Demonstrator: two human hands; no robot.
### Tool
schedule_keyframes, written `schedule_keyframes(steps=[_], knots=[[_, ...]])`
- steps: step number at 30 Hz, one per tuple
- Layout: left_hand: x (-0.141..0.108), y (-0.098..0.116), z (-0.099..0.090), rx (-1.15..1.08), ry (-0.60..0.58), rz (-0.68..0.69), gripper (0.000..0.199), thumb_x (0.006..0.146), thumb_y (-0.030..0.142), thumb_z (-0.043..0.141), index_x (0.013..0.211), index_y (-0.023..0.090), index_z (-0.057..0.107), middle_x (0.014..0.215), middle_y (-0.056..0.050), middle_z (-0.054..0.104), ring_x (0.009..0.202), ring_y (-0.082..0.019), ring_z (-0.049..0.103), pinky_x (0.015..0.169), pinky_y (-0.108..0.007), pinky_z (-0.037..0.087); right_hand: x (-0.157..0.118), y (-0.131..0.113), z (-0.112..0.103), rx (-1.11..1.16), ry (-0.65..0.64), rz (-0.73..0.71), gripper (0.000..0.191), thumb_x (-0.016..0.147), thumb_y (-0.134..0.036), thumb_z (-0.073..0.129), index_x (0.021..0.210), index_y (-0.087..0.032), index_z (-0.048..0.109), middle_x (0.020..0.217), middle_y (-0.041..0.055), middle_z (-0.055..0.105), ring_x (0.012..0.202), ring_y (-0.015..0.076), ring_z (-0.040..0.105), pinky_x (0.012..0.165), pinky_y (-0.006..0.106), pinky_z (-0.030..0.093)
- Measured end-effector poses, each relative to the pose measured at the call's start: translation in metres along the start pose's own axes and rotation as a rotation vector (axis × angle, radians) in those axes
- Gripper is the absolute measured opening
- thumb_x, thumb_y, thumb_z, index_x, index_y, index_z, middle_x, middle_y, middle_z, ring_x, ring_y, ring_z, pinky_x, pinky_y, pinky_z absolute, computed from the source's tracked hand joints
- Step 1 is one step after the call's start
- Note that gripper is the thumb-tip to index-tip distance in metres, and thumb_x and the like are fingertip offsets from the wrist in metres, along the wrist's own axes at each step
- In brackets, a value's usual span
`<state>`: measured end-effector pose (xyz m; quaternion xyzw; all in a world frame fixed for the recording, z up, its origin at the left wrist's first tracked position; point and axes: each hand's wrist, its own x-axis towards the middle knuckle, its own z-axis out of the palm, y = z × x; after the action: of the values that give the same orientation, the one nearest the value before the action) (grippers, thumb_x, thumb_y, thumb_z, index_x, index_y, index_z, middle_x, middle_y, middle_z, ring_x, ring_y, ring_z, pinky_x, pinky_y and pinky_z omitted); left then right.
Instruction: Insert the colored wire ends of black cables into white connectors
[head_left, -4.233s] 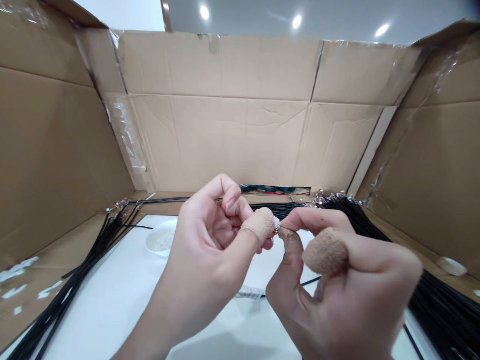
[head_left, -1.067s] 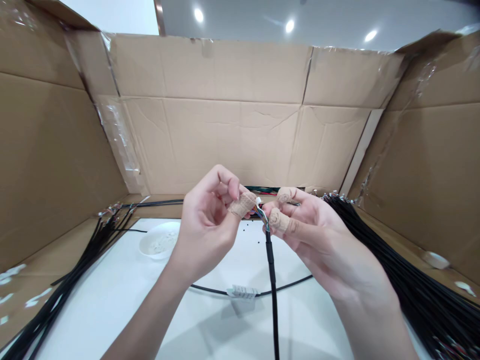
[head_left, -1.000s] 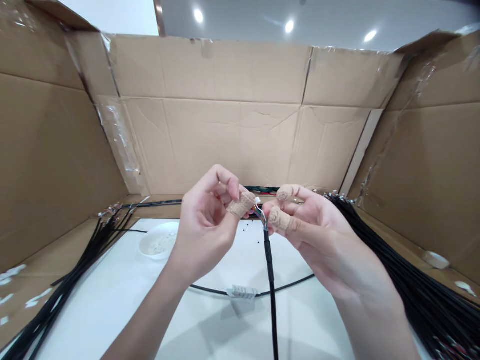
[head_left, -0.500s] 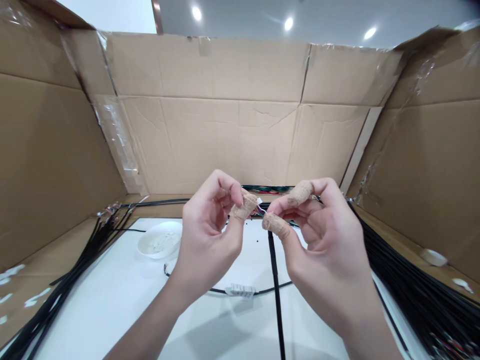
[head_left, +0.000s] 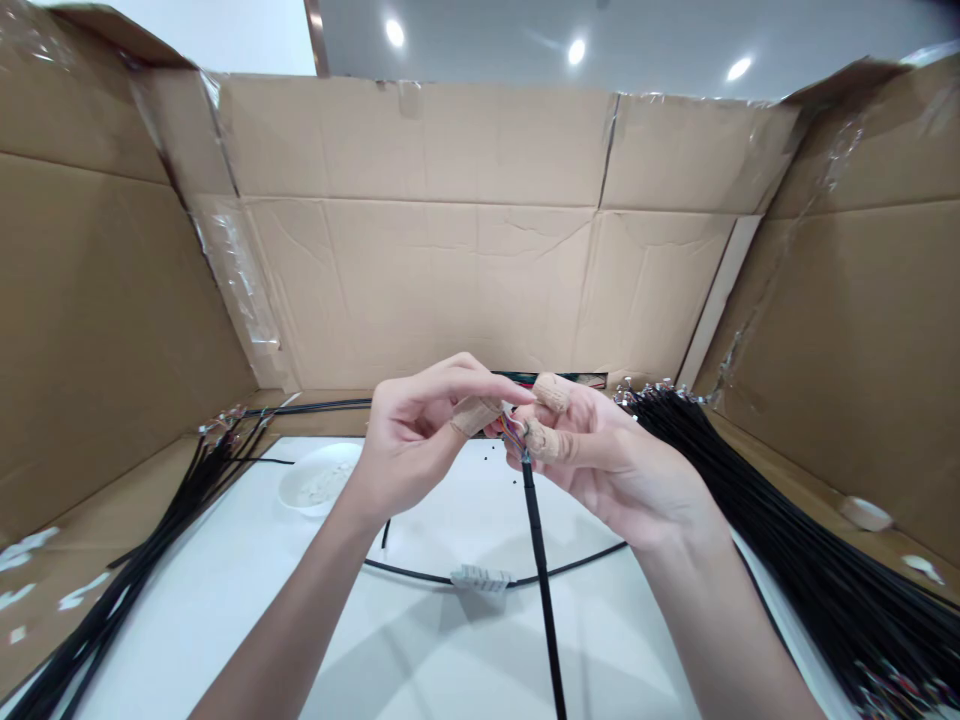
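A black cable (head_left: pixel 538 560) rises from the bottom of the view to my fingers, where its thin coloured wires (head_left: pixel 513 430) fan out of the stripped end. My left hand (head_left: pixel 420 430) is closed on these wires from the left, its taped thumb bent and its index finger reaching across to the right fingertips. From the other side my right hand (head_left: pixel 600 450) pinches the wires just above the black sheath, with beige tape on thumb and index finger. The very tips of the wires are hidden between the fingers.
A white bowl (head_left: pixel 319 480) with small white bits stands left. Behind the held cable, another black cable (head_left: pixel 420 575) with a label (head_left: pixel 480 578) crosses the white table (head_left: pixel 442 660). Black cable bundles lie left (head_left: pixel 161 530) and right (head_left: pixel 802 540). Cardboard walls (head_left: pixel 450 280) surround the table.
My hands have come closer together, the right one turning and moving left, with its fingers now nearer the sheath. My left index finger has stretched out to the right. The held cable's top has shifted slightly left.
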<state>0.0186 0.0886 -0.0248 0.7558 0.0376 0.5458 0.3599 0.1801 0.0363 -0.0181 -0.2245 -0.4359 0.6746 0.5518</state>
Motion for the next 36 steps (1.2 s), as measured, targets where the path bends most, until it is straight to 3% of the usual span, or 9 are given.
schedule_keyframes(steps=[5,7,10,13,19,22,26,31,36], knots=[[0.002,0.015,-0.009,0.05,-0.099,-0.061,0.015,0.089,0.03,0.069,0.093,0.023,0.081,0.08,-0.005,0.069,0.066,-0.013,0.067,0.057,-0.021,0.056,-0.002,0.001,0.004,0.013,0.022,0.011,0.054,0.053,-0.017,0.095,0.058,-0.018,0.042,0.057,-0.0047,0.066,0.056,0.0076,0.059,0.057,0.02,0.043],[0.002,0.022,-0.008,0.068,-0.127,-0.077,0.018,0.081,0.035,0.077,0.096,0.025,0.081,0.082,-0.005,0.07,0.07,-0.015,0.066,0.061,-0.024,0.057,-0.004,0.002,0.005,0.019,0.036,0.006,0.056,0.053,-0.017,0.095,0.059,-0.019,0.039,0.058,-0.0045,0.067,0.059,0.0089,0.06,0.057,0.02,0.043],[0.001,0.027,-0.001,0.111,-0.053,-0.07,0.018,0.073,0.02,0.084,0.089,0.027,0.082,0.08,-0.003,0.071,0.069,-0.013,0.064,0.063,-0.023,0.056,-0.004,0.003,0.005,0.035,0.043,-0.011,0.057,0.056,-0.016,0.094,0.061,-0.019,0.038,0.058,-0.0058,0.064,0.059,0.0083,0.06,0.056,0.019,0.041],[0.0,0.028,0.006,0.136,0.072,-0.097,0.023,0.076,0.004,0.074,0.079,0.026,0.081,0.075,-0.001,0.072,0.064,-0.012,0.065,0.057,-0.02,0.055,-0.002,0.003,0.003,0.046,0.034,-0.024,0.052,0.057,-0.015,0.093,0.063,-0.019,0.042,0.06,-0.0063,0.064,0.057,0.0063,0.057,0.056,0.018,0.042],[0.0,0.028,0.006,0.165,0.156,-0.113,0.024,0.072,0.001,0.073,0.073,0.024,0.081,0.071,-0.001,0.075,0.061,-0.012,0.065,0.052,-0.018,0.052,-0.008,-0.003,-0.001,-0.012,-0.018,-0.128,0.03,0.073,-0.021,0.085,0.078,-0.018,0.056,0.077,0.0009,0.074,0.07,0.0103,0.068,0.068,0.022,0.053],[-0.001,0.031,0.008,0.157,0.168,-0.102,0.03,0.072,-0.002,0.072,0.075,0.026,0.082,0.072,-0.001,0.075,0.064,-0.011,0.066,0.055,-0.017,0.052,-0.013,-0.003,0.003,-0.221,0.031,-0.339,0.025,0.084,-0.022,0.076,0.08,-0.021,0.051,0.081,0.0016,0.074,0.076,0.0119,0.069,0.073,0.026,0.054],[-0.003,0.035,0.011,0.128,0.119,-0.157,0.03,0.077,-0.001,0.07,0.079,0.026,0.083,0.078,-0.001,0.074,0.07,-0.01,0.066,0.06,-0.015,0.053,-0.024,-0.001,0.015,-0.493,0.151,-0.715,0.027,0.091,-0.005,0.062,0.086,-0.026,0.046,0.086,-0.0038,0.069,0.084,0.0118,0.068,0.077,0.028,0.055],[-0.006,0.034,0.012,0.026,0.043,-0.245,0.024,0.084,0.007,0.07,0.087,0.027,0.083,0.085,-0.004,0.074,0.078,-0.014,0.067,0.069,-0.021,0.056,-0.031,0.008,0.021,-0.766,0.088,-0.889,0.042,0.084,0.005,0.059,0.098,-0.033,0.048,0.094,-0.0042,0.061,0.103,0.0172,0.067,0.094,0.039,0.054],[-0.004,0.034,0.012,-0.072,0.001,-0.312,0.014,0.085,0.017,0.072,0.078,0.025,0.082,0.075,-0.003,0.072,0.067,-0.012,0.062,0.059,-0.02,0.052,-0.028,0.016,0.016,-0.897,0.098,-1.122,0.054,0.078,0.01,0.058,0.11,-0.034,0.06,0.095,-0.0016,0.067,0.104,0.0203,0.063,0.099,0.045,0.053]])
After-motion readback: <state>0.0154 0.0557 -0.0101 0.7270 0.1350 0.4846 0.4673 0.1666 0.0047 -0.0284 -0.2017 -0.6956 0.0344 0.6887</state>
